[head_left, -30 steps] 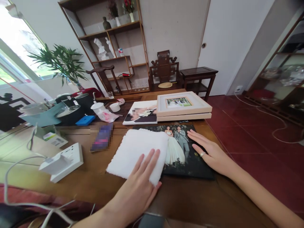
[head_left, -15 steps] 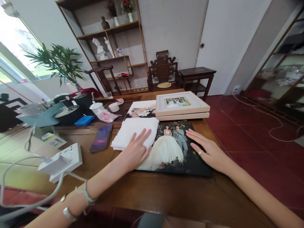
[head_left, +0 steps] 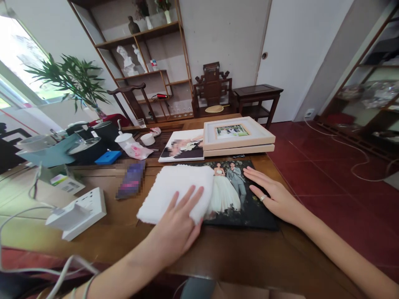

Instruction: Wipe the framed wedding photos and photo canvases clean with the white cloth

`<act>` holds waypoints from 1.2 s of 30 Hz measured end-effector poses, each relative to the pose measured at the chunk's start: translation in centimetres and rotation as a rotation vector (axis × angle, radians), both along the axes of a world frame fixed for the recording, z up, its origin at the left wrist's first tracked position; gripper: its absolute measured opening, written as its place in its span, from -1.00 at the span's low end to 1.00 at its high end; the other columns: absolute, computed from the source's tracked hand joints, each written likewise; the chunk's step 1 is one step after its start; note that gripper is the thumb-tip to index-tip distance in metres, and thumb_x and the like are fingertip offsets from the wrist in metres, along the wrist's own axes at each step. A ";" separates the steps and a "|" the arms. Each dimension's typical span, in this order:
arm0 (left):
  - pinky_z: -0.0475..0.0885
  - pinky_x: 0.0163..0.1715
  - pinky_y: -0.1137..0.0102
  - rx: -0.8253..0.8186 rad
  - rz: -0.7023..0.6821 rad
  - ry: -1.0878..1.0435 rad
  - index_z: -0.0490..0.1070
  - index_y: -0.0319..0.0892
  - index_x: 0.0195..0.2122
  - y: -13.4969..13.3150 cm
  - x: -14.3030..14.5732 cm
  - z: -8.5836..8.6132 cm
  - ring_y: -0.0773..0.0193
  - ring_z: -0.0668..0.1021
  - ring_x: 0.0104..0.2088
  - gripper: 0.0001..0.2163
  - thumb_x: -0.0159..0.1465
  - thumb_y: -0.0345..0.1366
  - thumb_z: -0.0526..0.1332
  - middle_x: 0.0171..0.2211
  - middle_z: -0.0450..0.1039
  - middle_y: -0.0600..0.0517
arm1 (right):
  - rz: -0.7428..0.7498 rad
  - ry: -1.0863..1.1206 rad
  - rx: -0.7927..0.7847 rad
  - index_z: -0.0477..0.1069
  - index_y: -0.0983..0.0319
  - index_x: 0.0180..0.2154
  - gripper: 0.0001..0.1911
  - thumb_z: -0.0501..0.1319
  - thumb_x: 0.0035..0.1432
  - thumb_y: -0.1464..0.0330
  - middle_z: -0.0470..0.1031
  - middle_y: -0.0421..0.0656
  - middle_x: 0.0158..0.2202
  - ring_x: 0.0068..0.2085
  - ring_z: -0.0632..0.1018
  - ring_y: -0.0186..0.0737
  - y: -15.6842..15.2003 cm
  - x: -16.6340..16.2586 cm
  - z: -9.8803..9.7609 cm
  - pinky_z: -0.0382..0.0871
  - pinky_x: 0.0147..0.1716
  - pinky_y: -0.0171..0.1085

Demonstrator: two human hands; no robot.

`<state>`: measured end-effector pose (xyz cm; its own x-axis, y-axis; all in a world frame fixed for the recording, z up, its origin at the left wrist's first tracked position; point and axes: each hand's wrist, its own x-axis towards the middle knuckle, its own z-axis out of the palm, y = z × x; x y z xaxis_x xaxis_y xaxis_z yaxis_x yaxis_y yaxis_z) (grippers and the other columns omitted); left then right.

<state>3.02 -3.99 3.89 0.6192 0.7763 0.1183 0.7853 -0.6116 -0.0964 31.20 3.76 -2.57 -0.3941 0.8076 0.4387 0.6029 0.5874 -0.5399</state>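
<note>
A folded white towel (head_left: 176, 189) lies over the left part of a dark wedding photo panel (head_left: 255, 216). My left hand (head_left: 181, 224) rests on the towel's near right corner, fingers spread and pressing flat; its thumb is by the edge of the cloth. At the panel's right side, my right hand (head_left: 271, 193) lies with fingers stretched out over the border, a ring on one finger. The printed couple show between my hands, and the towel hides the panel's left end.
Behind the panel are stacked pale wooden frames (head_left: 240, 135) and another photo print (head_left: 182, 145). To the left lie a purple packet (head_left: 131, 178), a blue box (head_left: 108, 157), a white power strip (head_left: 82, 216) with cables, a teapot (head_left: 124, 141) and a cup (head_left: 147, 139).
My left hand has slid the towel toward me across the panel, uncovering the print behind it. My right hand stays at the panel's right edge. The view has shifted slightly.
</note>
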 end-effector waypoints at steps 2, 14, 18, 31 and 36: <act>0.18 0.15 -0.02 -0.032 0.040 0.047 0.54 -0.28 -0.49 2.6 -0.2 0.3 -0.06 0.16 0.25 -0.59 0.33 -0.36 -0.06 0.28 0.03 -0.14 | 0.000 -0.002 0.003 0.20 0.14 0.18 -0.55 0.00 0.28 0.30 0.22 -0.11 0.22 0.24 0.20 -0.04 0.1 0.0 -0.1 0.10 0.20 0.05; 0.29 0.07 -0.01 0.084 -0.016 0.008 0.54 -0.25 -0.51 0.1 2.5 -0.2 -0.12 0.21 0.22 -0.65 0.29 -0.36 0.01 0.24 0.12 -0.16 | -0.006 -0.002 0.007 0.23 0.13 0.17 -0.56 0.00 0.28 0.29 0.24 -0.12 0.21 0.23 0.21 -0.05 0.0 -0.1 0.1 0.09 0.20 0.05; 0.21 0.13 0.02 0.106 -0.134 -0.004 0.56 -0.17 -0.48 -3.9 3.3 -0.6 -0.14 0.20 0.22 -0.72 0.25 -0.27 0.10 0.25 0.12 -0.10 | -0.007 -0.012 0.001 0.22 0.15 0.17 -0.56 -0.01 0.28 0.29 0.24 -0.10 0.21 0.24 0.20 -0.06 0.0 0.0 0.0 0.09 0.21 0.05; 0.34 0.01 -0.02 -0.008 0.052 0.137 0.53 -0.30 -0.43 6.6 4.2 0.6 -0.15 0.26 0.19 -0.63 0.32 -0.32 -0.04 0.25 0.10 -0.21 | -0.006 -0.027 0.004 0.24 0.21 0.16 -0.56 -0.01 0.28 0.28 0.24 -0.06 0.21 0.24 0.20 -0.07 0.1 0.0 0.1 0.07 0.22 0.03; 0.31 0.02 -0.04 0.062 -0.014 0.154 0.55 -0.31 -0.27 2.9 6.1 -0.1 -0.22 0.21 0.21 -0.71 0.28 -0.35 0.03 0.25 0.06 -0.28 | -0.006 -0.031 -0.004 0.25 0.22 0.15 -0.56 -0.02 0.28 0.28 0.25 -0.05 0.21 0.24 0.20 -0.06 0.2 0.0 0.1 0.07 0.21 0.03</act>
<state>9.14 -1.05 3.77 0.6440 0.7619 0.0688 0.7501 -0.6111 -0.2528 31.21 3.91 -2.50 -0.4029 0.8116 0.4230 0.6230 0.5818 -0.5229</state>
